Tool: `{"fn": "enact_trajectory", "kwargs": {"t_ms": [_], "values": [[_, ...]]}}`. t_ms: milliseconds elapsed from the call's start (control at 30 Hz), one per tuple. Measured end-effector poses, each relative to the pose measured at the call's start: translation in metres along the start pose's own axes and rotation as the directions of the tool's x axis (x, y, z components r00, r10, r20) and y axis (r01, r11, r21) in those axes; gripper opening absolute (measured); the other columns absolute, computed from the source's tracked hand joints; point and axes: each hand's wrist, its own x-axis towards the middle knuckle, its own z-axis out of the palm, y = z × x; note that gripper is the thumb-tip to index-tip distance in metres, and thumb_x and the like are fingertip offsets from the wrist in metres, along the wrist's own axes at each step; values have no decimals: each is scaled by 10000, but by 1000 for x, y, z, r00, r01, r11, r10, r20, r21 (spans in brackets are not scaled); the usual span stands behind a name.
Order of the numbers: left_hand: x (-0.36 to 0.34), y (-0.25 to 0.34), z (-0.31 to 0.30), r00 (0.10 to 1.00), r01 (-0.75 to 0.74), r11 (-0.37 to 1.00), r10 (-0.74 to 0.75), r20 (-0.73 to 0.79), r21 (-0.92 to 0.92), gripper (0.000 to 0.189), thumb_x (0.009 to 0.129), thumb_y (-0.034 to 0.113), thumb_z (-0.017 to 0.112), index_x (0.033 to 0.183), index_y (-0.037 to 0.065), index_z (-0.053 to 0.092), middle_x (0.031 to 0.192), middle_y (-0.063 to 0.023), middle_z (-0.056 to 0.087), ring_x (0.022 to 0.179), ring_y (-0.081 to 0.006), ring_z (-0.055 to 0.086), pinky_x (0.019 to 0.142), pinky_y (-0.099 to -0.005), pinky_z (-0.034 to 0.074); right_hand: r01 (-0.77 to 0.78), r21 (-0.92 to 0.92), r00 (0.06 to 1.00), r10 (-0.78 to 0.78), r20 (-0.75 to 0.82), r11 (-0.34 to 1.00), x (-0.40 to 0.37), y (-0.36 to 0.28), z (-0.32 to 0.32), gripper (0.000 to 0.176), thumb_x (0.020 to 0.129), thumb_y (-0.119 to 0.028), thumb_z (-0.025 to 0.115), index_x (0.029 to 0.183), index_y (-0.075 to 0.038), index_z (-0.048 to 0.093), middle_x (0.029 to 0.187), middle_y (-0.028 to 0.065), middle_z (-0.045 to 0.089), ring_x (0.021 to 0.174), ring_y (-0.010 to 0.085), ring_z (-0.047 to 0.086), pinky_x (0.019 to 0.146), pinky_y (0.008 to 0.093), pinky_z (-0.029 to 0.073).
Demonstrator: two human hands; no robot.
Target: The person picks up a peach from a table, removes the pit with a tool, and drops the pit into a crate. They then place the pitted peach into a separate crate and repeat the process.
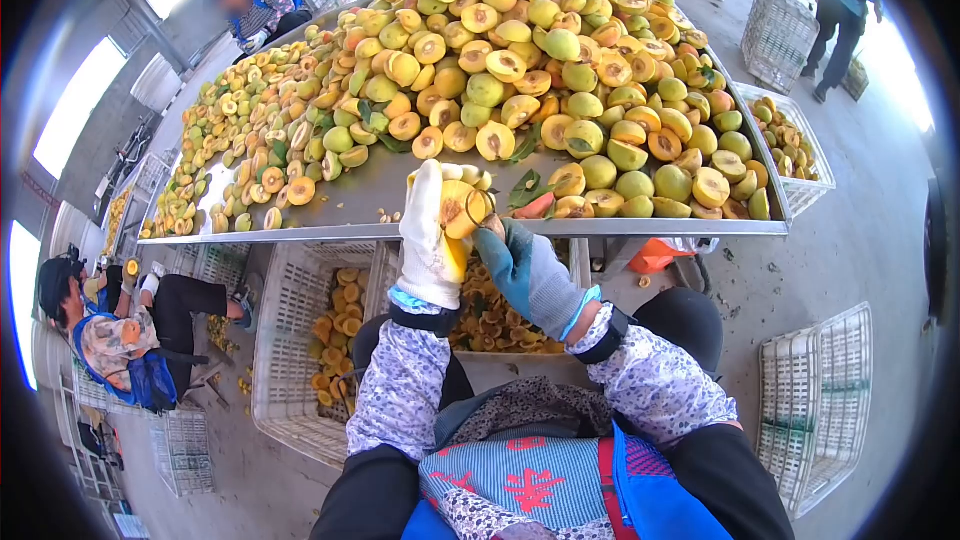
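Observation:
My left hand (432, 240), in a white glove with yellow stains, is closed around a halved yellow fruit (459, 210), its cut face turned toward the other hand. My right hand (523, 265), in a blue-grey glove, is closed at the fruit's right edge on a small tool, mostly hidden, with a thin curved end. Both hands are just over the near edge of a metal table (330, 208). Behind them lies a large heap of halved and whole fruits (485, 90). Leaves and a reddish piece (536, 206) lie right of the hands.
Below the table edge, white crates (285, 340) hold fruit pieces. Another crate (815, 400) stands at right, and one with fruit (820, 155) beyond the table's right side. A seated person (120, 340) is at left, others behind the table. An orange bag (655, 255) hangs below.

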Motion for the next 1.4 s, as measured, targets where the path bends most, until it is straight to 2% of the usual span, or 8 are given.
{"fn": "enact_trajectory", "kwargs": {"t_ms": [233,433,533,633,933,1133,1300,1400], "values": [[0,-2,-8,992,53,982,-73,-102,-184,453,1057,393,496,1253,-2,599,1132,-165,671,1021,-279,668,886,-418,571,18,-237,999,-7,46,971,0,6,10,382,1001,-373,593,964,5,629,774,274,651,739,487,623,611,517,485],[-12,2,0,987,57,978,-85,-133,-203,433,1054,421,489,1062,13,634,1008,-157,685,914,-290,679,825,-425,582,-134,-10,974,133,185,991,1,15,21,456,1021,-419,555,1090,15,674,842,286,682,803,429,692,699,458,525],[-15,2,1,970,64,979,-107,-219,-193,441,1053,439,481,958,31,616,940,-153,677,837,-291,675,780,-423,583,-208,56,946,187,264,977,-3,18,25,463,1070,-375,500,1073,55,670,880,118,727,822,101,567,750,342,513],[-17,1,-1,973,38,993,-64,-224,-116,454,1054,451,471,918,36,596,904,-155,665,795,-289,668,747,-419,581,-287,175,915,216,340,942,-5,9,24,476,1077,-376,483,1072,65,663,873,90,708,844,86,539,759,316,503],[-18,-3,1,998,-21,994,27,-54,111,527,1070,457,422,827,17,579,762,-162,641,675,-289,643,643,-399,568,-553,119,755,435,491,825,-10,-13,8,594,1053,-577,368,803,-84,585,574,4,489,441,107,442,399,271,363],[-14,0,-2,984,124,990,-115,135,-63,513,1073,443,417,731,71,508,688,-111,569,615,-243,585,565,-375,513,-926,308,351,197,915,219,-3,8,-8,587,1027,-631,373,842,-108,563,568,-35,440,389,117,381,347,289,349],[-8,0,-9,960,279,883,-261,101,-377,378,1020,427,537,742,173,552,771,-4,595,682,-186,588,607,-351,516,-781,52,425,469,774,623,0,-13,-15,577,1021,-620,423,885,-89,606,579,19,511,465,180,496,428,317,424],[-1,18,-29,958,181,896,-255,-135,-407,312,1000,417,591,863,141,641,877,-26,671,781,-191,647,698,-362,559,-238,-281,799,352,488,930,-18,22,-13,499,1014,-514,517,871,-51,636,628,141,607,541,327,603,502,415,473]]}}
